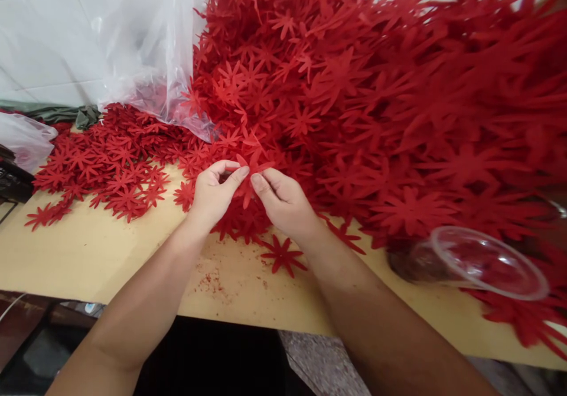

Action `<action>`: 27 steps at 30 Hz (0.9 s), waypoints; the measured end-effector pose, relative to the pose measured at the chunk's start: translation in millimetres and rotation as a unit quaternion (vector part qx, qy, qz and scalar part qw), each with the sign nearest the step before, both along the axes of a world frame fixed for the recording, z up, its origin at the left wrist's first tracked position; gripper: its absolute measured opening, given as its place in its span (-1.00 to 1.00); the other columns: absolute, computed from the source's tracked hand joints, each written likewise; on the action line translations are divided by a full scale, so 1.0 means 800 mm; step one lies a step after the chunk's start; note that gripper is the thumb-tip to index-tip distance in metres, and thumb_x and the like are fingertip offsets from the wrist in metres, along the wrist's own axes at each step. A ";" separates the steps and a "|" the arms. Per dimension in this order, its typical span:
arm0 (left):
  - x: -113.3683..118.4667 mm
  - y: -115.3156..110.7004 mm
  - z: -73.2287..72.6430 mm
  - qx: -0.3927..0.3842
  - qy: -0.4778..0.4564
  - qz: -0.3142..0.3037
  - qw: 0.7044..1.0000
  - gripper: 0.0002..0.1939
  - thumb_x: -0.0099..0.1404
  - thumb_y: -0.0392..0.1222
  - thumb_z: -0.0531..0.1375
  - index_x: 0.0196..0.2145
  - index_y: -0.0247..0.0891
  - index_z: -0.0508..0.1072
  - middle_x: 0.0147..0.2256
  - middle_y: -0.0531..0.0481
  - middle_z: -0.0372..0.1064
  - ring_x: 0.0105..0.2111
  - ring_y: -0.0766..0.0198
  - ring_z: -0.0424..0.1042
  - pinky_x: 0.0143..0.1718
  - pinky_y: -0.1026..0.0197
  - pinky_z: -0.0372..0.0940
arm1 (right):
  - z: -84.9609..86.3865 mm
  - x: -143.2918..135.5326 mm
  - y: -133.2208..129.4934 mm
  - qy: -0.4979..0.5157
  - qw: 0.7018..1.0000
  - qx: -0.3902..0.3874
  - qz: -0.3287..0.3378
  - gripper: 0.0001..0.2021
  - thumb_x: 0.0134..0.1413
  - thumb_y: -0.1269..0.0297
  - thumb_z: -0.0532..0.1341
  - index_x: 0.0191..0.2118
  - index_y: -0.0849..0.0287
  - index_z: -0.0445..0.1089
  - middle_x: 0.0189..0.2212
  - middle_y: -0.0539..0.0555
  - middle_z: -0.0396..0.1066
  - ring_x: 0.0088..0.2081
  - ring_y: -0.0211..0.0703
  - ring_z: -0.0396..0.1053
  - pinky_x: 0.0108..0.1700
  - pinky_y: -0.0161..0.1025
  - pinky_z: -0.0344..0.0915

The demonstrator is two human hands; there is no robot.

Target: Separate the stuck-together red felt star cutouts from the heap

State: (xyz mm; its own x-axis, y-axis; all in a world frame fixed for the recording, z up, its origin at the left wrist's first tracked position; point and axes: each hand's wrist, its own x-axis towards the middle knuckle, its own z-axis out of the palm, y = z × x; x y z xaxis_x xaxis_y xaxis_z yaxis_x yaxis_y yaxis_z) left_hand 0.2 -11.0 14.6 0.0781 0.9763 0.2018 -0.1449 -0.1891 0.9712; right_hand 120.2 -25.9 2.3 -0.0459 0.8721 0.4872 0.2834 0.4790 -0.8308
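1. Flower of red colour (253,164), with narrow petals, is between the two hands, almost at the centre of the view, in front of a large heap of similar flowers (319,88).

2. The left hand (215,194) is at eight o'clock from this flower. Its thumb and first finger are pinched together on a petal.

3. The right hand (283,200) is at four o'clock from the same flower. Its thumb and forefinger are also closed on it, with the other fingers curled; how firm either grip is, I cannot tell.

4. The large heap spreads from eleven o'clock to three o'clock of the view, and its right part is blurred. A smaller heap (119,159) lies at nine o'clock, and a clear plastic bag (146,47) hangs above it, at ten o'clock.

5. At six o'clock, one single flower (282,255) lies flat on the pale yellow table (53,257), near the right wrist. Small red crumbs (215,283) are scattered at seven o'clock.

6. At four o'clock there is a transparent container (489,263) with a round rim; whether it stands upright, I cannot tell.

7. White tiles (39,35) cover the wall at ten o'clock, and a dark green cloth (84,117) lies below them.
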 end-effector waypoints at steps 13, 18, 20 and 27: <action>-0.033 0.041 -0.002 -0.016 -0.097 0.134 0.986 -0.84 0.02 -0.38 0.25 -0.39 -0.25 0.38 -0.47 0.14 0.36 -0.44 0.46 0.33 -0.26 0.36 0.25 | -0.017 0.047 0.028 -0.032 0.963 0.078 -0.257 -0.86 -0.02 0.25 0.17 -0.30 0.13 0.31 -0.36 0.06 0.32 -0.35 -0.18 0.31 -0.26 -0.14 0.32; -0.027 0.027 0.005 0.005 -0.096 0.124 0.988 -0.80 0.09 -0.25 0.21 -0.27 -0.23 0.44 -0.17 0.01 0.44 -0.16 0.36 0.38 -0.08 0.28 0.24 | -0.010 0.047 0.020 -0.159 0.912 0.185 -0.330 -0.65 -0.06 0.23 0.23 -0.08 0.14 0.37 -0.06 0.21 0.33 0.03 0.10 0.22 0.08 0.15 0.18; -0.032 0.018 0.014 -0.050 -0.130 0.062 0.988 -0.76 0.18 -0.08 0.13 -0.24 -0.22 0.45 -0.14 -0.01 0.44 -0.16 0.31 0.40 -0.14 0.25 0.26 | 0.000 0.034 0.009 -0.169 0.914 0.217 -0.299 -0.69 0.00 0.21 0.20 -0.10 0.13 0.40 -0.08 0.20 0.37 0.02 0.09 0.22 0.11 0.16 0.14; -0.022 -0.027 0.023 -0.205 -0.188 -0.245 0.929 -0.11 0.07 0.50 -0.32 -0.35 -0.28 0.47 -0.42 -0.20 0.45 -0.36 0.13 0.43 -0.36 0.12 0.29 | 0.004 0.007 -0.008 0.041 0.988 0.126 -0.080 -0.70 0.13 0.11 0.08 -0.14 0.16 0.40 -0.20 0.18 0.43 -0.13 -0.11 0.40 -0.05 -0.05 0.35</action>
State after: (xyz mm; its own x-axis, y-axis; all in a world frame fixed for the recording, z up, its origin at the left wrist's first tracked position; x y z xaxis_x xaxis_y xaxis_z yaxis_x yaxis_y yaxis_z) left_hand -17.8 -32.3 33.3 0.5326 0.8429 -0.0768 -0.4587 0.3637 0.8107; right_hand 125.5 -32.1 5.5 0.1316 0.7153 0.6864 0.3089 0.6283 -0.7140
